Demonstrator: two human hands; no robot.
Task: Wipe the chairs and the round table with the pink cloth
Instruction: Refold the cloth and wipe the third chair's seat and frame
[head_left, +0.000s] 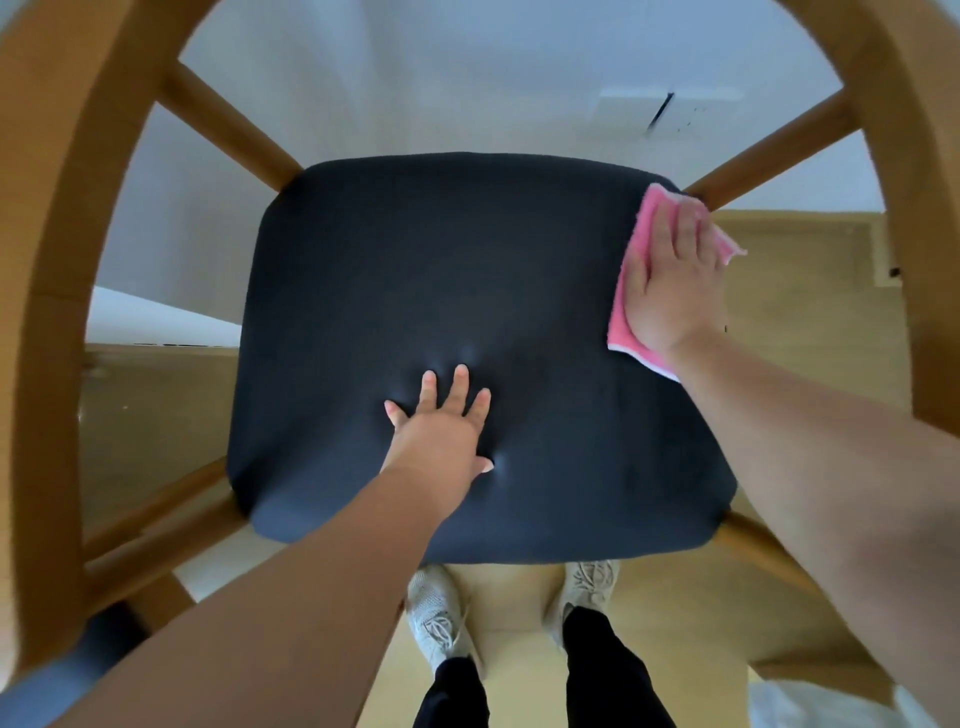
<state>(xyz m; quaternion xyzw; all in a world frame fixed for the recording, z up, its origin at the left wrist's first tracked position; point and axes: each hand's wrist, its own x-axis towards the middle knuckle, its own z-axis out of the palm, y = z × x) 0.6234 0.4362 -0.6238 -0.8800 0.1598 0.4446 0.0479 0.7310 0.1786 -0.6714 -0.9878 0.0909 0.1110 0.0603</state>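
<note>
Fingers of right hand straight, together, flat atop pink cloth at chair seat corner.

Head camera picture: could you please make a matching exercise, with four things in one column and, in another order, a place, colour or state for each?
1 pink cloth
2 left hand
3 seat cushion
4 shoes

A pale grey
B flat under the right hand
C very dark
D fingers spread, pressing on the cushion

Pairs: 1-B, 2-D, 3-C, 4-A
</note>
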